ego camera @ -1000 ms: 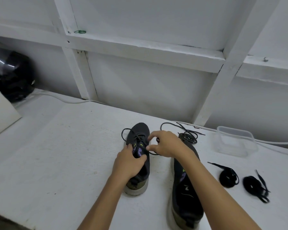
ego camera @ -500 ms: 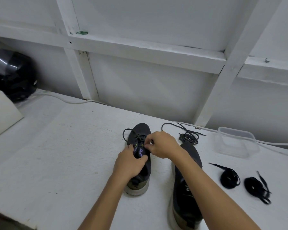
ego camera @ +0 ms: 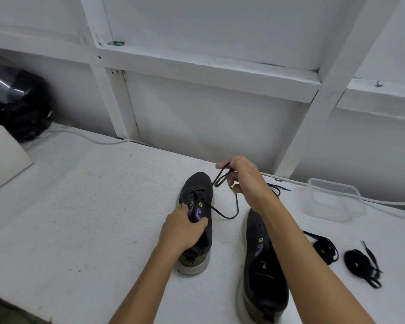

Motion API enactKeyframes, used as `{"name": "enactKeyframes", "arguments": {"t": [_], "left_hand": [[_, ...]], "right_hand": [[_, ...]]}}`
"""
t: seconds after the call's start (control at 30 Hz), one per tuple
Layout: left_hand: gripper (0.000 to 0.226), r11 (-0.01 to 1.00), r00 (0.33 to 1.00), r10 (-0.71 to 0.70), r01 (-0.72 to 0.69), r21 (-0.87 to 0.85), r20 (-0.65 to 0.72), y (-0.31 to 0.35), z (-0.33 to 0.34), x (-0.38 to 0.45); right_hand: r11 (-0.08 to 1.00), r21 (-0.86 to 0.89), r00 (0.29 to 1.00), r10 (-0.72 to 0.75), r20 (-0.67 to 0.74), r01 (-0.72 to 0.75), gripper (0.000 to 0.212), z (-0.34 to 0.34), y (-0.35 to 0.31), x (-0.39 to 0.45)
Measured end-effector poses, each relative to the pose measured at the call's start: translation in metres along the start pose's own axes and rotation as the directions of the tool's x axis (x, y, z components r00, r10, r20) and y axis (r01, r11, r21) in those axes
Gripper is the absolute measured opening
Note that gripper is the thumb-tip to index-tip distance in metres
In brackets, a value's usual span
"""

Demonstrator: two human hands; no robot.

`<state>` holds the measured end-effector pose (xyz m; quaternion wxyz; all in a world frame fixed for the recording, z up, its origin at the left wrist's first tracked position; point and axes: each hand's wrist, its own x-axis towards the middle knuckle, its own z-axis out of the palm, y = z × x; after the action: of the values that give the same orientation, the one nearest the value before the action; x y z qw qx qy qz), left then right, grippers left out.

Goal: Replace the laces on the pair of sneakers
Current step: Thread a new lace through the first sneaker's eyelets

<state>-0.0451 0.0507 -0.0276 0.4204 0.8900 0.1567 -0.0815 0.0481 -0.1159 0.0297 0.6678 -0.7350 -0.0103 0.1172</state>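
Two dark sneakers with pale soles stand on the white table [ego camera: 84, 206]. My left hand [ego camera: 182, 228] grips the left sneaker [ego camera: 198, 202] at its tongue. My right hand [ego camera: 246, 181] is raised above the table and pinches a loop of that sneaker's black lace [ego camera: 222, 178], which trails slack down to the eyelets. The right sneaker [ego camera: 262, 272] lies under my right forearm with no lace in its eyelets. Two coiled black laces [ego camera: 325, 247] [ego camera: 360, 265] lie to its right. Another loose lace [ego camera: 277, 189] shows behind my right wrist.
A clear plastic container [ego camera: 334, 199] stands at the back right. A white cable [ego camera: 91, 139] runs along the wall. A black helmet [ego camera: 17, 104] and a white box [ego camera: 2, 157] sit at the far left. The table's front edge is close at lower left.
My right hand has risen up and to the right from the left sneaker's eyelets, pulling a length of lace out with it. The left hand has kept its hold.
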Motion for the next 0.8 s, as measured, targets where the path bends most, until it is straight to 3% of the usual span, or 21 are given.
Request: {"name": "enactKeyframes", "arguments": {"t": [0.1,0.17,0.27,0.4,0.53,0.57,0.6,0.7,0.8], "left_hand": [[0.039,1.0,1.0,-0.003,0.003,0.006,0.0,-0.001,0.0,0.0],[0.037,1.0,1.0,-0.005,0.005,0.016,-0.001,-0.001,0.0,0.0],[0.038,1.0,1.0,-0.011,0.011,0.025,0.001,0.0,0.0,0.0],[0.04,1.0,1.0,-0.012,0.011,0.02,0.011,0.0,-0.001,0.0],[0.035,1.0,1.0,-0.022,0.021,0.012,0.014,0.001,-0.001,0.0],[0.034,1.0,1.0,-0.021,0.02,0.015,0.017,0.001,-0.001,0.0],[0.033,1.0,1.0,-0.019,0.018,0.018,0.02,0.002,-0.001,0.0],[0.034,1.0,1.0,-0.02,0.02,0.01,0.018,0.003,-0.003,-0.001],[0.037,1.0,0.999,-0.022,0.022,0.017,0.023,0.003,-0.002,0.0]], "right_hand": [[1.0,-0.011,1.0,0.016,0.023,-0.016,0.012,0.009,0.005,-0.005],[0.95,-0.311,0.999,-0.007,0.051,0.023,0.018,0.013,0.014,-0.006],[0.696,-0.699,0.981,-0.036,0.192,0.162,0.015,0.021,0.03,-0.004],[0.537,-0.812,0.967,-0.028,0.252,0.227,0.023,0.031,0.036,-0.003],[0.401,-0.876,0.96,-0.043,0.276,0.27,0.012,0.037,0.036,-0.002],[0.409,-0.869,0.956,-0.03,0.293,0.279,0.012,0.038,0.035,-0.002],[0.485,-0.832,0.955,-0.025,0.294,0.269,0.012,0.036,0.032,-0.002],[0.844,-0.517,0.983,-0.059,0.174,0.142,0.016,0.027,0.016,-0.005],[0.946,-0.301,0.992,-0.099,0.082,0.12,0.019,0.019,0.004,-0.008]]}}
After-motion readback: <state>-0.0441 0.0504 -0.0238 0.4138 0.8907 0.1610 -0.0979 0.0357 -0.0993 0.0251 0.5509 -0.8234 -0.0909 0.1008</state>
